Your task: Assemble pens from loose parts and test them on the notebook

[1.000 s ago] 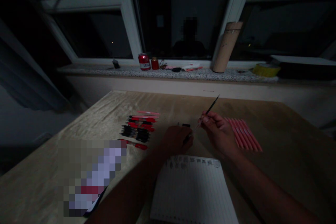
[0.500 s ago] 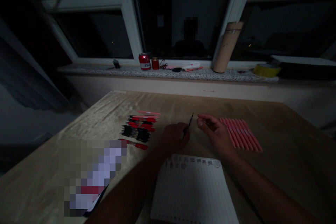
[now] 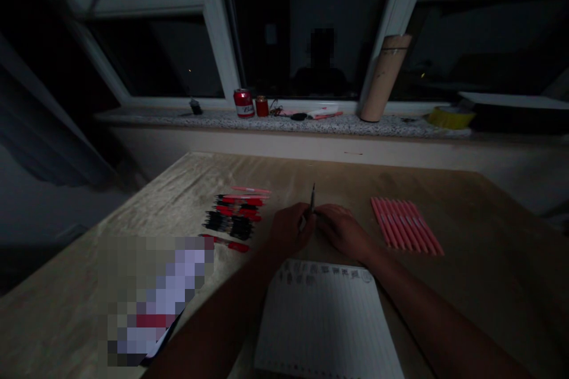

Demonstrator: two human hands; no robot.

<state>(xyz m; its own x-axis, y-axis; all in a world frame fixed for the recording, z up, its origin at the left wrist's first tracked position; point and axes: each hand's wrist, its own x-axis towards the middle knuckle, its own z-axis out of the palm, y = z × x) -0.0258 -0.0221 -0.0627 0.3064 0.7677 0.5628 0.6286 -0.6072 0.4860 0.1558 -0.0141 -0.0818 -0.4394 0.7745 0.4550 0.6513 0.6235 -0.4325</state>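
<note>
A dark pen (image 3: 313,196) points up and away from me, its thin tip uppermost, between my two hands. My left hand (image 3: 290,230) is closed around its lower part. My right hand (image 3: 343,228) meets it from the other side, fingers curled in and pinching at the pen; the exact contact is dim. Just in front of my wrists lies a lined notepad (image 3: 329,320) with small dark scribbles along its top. To the left is a group of black pens (image 3: 229,225) and red pens (image 3: 226,243). A neat row of pink pens (image 3: 406,225) lies right of my right hand.
On the windowsill behind the table (image 3: 444,189) stand a red can (image 3: 243,103), a small red jar (image 3: 262,106), a tall brown cylinder (image 3: 386,78) and a yellow tape roll (image 3: 451,118). A blurred-out flat object (image 3: 164,302) lies at the table's left front.
My right hand has moved left from beside the pink pens and closed in at the pen. The pen has shifted slightly left and turned more upright in my left hand.
</note>
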